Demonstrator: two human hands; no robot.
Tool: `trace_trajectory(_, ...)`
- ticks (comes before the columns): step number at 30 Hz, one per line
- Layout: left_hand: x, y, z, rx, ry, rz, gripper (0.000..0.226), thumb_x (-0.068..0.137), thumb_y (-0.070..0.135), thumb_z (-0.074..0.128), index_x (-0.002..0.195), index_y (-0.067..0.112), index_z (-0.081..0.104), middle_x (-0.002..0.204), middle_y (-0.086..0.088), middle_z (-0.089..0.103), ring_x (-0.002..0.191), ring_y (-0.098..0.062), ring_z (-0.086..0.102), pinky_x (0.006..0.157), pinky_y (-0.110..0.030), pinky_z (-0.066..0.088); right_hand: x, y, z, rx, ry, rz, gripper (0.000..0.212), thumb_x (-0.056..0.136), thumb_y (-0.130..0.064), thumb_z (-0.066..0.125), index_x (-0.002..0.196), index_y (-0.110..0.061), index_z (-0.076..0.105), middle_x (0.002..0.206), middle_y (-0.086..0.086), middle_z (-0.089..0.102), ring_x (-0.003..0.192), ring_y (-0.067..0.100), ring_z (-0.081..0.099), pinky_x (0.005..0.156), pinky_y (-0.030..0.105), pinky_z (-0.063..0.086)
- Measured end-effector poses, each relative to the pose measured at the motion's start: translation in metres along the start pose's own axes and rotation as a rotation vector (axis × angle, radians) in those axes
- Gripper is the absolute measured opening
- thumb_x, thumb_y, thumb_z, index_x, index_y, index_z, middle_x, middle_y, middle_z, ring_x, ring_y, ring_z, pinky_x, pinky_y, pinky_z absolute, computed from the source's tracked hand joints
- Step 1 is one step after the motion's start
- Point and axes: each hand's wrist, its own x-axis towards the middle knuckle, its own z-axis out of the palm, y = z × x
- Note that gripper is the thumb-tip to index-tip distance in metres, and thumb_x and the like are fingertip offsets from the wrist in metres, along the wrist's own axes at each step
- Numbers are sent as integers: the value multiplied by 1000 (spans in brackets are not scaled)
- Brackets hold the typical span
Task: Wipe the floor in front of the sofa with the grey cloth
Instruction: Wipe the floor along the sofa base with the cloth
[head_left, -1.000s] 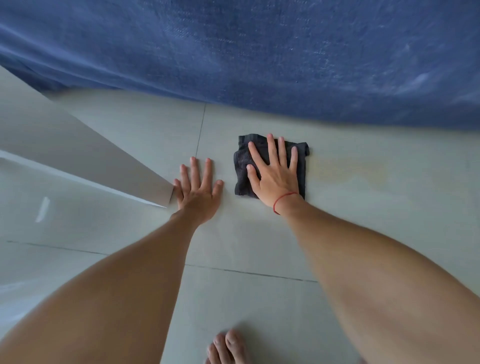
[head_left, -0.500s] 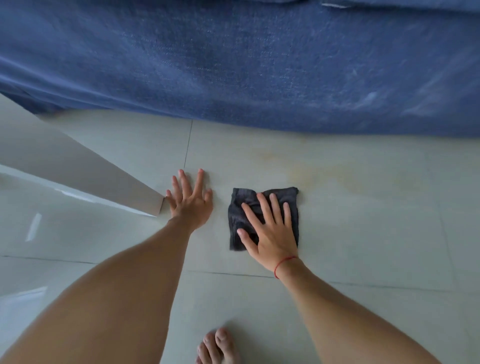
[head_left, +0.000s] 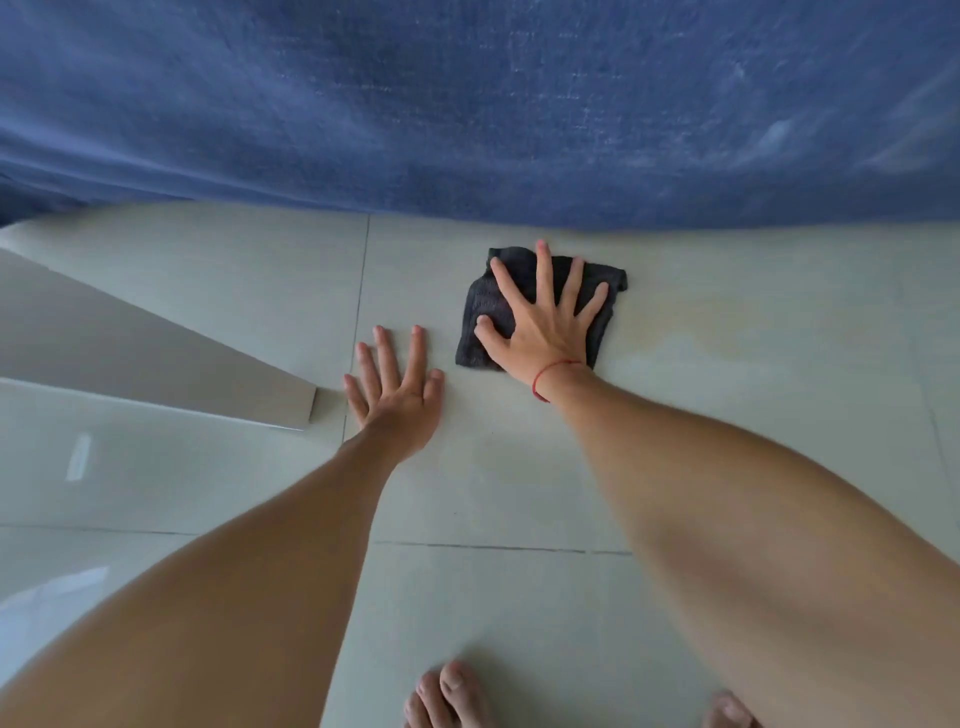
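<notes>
Folded into a rough dark-grey square, the grey cloth lies flat on the pale floor tile, close to the lower edge of the blue sofa but not quite touching it, just right of a grout line. Pinned from above by the right hand: palm down, fingers splayed wide and apart, pressing rather than gripping, a red string round the wrist. Planted bare on the tile to the left, the left hand: flat, fingers apart, nothing under it, apparently serving as a prop. Further left, a grey slanted panel, its corner just beside that hand. Bare toes at the bottom edge.

Judged as mid-stroke, at the sofa end of the reach. To do it well: keep the palm squarely over the cloth's middle so the fold does not roll up or slide out from under the fingers; press evenly through heel and fingertips; pull back in straight, overlapping passes. Worth steering right, towards a faint yellowish stain beside the cloth, seemingly not yet cleared. Worth stopping short of the sofa's fabric to avoid dragging dirt onto it. Weight best kept on the left hand, leaving the right free to glide.
</notes>
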Motion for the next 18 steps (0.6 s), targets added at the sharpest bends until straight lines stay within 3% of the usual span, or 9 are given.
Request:
trace_trajectory(5,0,-3,3,-12,-3,-11,58,99,45,16,148,46,-13,158,5,-31,146,-19,-28,118,-44,-17,0,-3,2,-10,-2,-12,75,80,-78,27,148,-46,21,163,-2,10,147,44,-1,110,68,-5)
trace_trajectory(10,-6,5,2,62,88,-31,58,100,43,15,151,38,-12,160,-3,-25,148,-24,-23,118,-47,-15,-52,15,10,1,79,-50,53,90,-55,39,140,-38,45,152,-1,42,140,42,32,109,67,18)
trace_trajectory(13,-7,36,0,93,180,89,58,101,41,12,153,32,-9,161,-5,-20,148,-26,-23,117,-49,-16,-109,58,14,-16,86,-56,49,92,-49,40,139,-36,48,149,-1,46,137,42,38,108,66,23)
trace_trajectory(15,-7,58,3,66,109,149,57,101,41,12,153,33,-10,161,-3,-21,147,-26,-24,117,-50,-15,-137,84,11,-36,81,-75,49,92,-48,39,139,-36,48,150,-1,45,138,41,38,108,65,23)
trace_trajectory(18,-5,72,13,31,8,96,58,100,41,12,151,38,-15,159,0,-28,146,-25,-27,118,-50,-16,-135,100,6,-49,98,-59,49,91,-49,38,137,-37,50,150,-2,45,138,42,37,107,66,23)
